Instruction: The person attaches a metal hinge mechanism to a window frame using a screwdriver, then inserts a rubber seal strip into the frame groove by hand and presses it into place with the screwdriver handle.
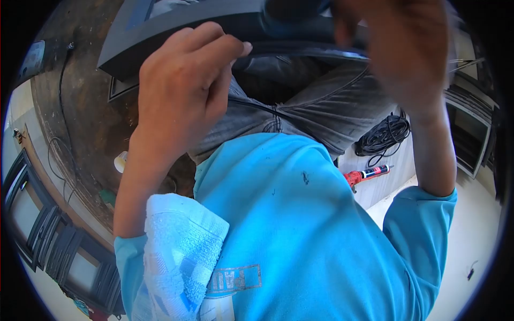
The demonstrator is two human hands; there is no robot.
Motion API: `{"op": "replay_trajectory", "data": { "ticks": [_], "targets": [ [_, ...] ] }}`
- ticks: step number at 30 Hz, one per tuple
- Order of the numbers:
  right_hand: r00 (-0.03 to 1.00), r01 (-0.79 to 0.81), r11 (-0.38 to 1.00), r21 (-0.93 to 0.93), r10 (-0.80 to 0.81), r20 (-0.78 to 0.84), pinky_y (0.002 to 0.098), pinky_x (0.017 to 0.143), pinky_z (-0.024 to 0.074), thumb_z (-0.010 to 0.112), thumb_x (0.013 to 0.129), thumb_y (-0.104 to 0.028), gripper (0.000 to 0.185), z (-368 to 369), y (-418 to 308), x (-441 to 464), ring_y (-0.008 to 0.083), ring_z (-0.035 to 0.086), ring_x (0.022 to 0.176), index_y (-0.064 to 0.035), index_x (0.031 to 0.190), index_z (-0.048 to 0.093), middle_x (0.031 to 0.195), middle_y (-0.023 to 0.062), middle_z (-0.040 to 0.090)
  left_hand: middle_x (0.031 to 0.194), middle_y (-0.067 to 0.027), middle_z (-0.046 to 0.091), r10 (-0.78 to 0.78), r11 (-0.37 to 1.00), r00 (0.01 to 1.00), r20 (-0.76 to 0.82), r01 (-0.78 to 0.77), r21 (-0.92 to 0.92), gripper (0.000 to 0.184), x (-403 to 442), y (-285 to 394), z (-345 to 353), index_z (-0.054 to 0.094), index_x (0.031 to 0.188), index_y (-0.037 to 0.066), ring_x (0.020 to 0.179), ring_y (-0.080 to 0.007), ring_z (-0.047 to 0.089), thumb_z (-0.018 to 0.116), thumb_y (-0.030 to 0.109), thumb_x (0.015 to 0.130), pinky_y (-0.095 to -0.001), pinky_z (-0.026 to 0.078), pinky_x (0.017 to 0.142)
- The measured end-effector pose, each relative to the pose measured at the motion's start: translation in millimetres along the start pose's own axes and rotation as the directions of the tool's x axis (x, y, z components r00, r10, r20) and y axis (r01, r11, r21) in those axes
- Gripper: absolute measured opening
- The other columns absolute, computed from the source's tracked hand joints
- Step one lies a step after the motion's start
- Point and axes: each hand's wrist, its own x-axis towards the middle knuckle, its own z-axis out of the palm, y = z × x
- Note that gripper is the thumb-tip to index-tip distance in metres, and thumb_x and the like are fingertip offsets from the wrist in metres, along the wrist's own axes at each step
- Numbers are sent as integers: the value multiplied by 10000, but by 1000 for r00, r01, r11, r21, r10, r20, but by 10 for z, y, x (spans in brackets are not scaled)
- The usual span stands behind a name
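My left hand (187, 80) is closed in a pinch at the near edge of a dark grey window frame (160, 40). From its fingers a thin black rubber strip (254, 105) trails across my lap. My right hand (404, 51), smeared by motion, is raised over the frame's right part. It appears closed round the handle of a mallet, whose dark, blurred rounded head (292, 13) is above the frame. The handle itself is hidden.
A red caulking gun (354, 177) with a cartridge and a coil of black cord (383, 136) lie on a pale surface to the right. A light blue towel (184, 246) hangs on my chest. More dark frames (80, 267) stand at lower left, others (471, 128) at right.
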Motion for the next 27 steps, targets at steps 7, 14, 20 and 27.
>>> {"op": "replay_trajectory", "data": {
  "ticks": [7,14,20,27],
  "targets": [
    [997,37,999,-37,-35,70,205,589,521,571,1059,-107,310,-18,120,48,74,654,841,11,1323,460,934,95,598,831,-42,614,-24,1000,999,-46,24,0,228,-19,-25,37,729,960,99,775,-268,632,678,-22,772,-395,511,668],
    [973,-81,996,-41,88,213,232,558,454,590,1057,-135,290,-157,46,115,98,586,653,2,1281,467,887,94,630,835,-56,623,-34,999,997,-63,34,6,218,-7,-23,39,716,938,92,793,-286,645,666,-30,764,-408,521,678],
    [962,65,982,-176,-15,273,251,567,457,599,1041,-126,290,-53,333,-6,117,593,659,1,1272,478,876,95,627,832,-59,619,-123,992,991,-55,122,-18,202,27,37,14,703,930,81,793,-287,645,670,-29,764,-405,519,676],
    [992,-129,991,-30,129,1,274,577,461,610,1024,-117,289,-212,10,8,139,601,665,-1,1261,490,864,97,625,904,-57,687,-2,999,1000,-28,4,39,186,-27,-37,2,716,947,36,823,-219,679,690,-77,801,-337,538,713]
  ]
}}
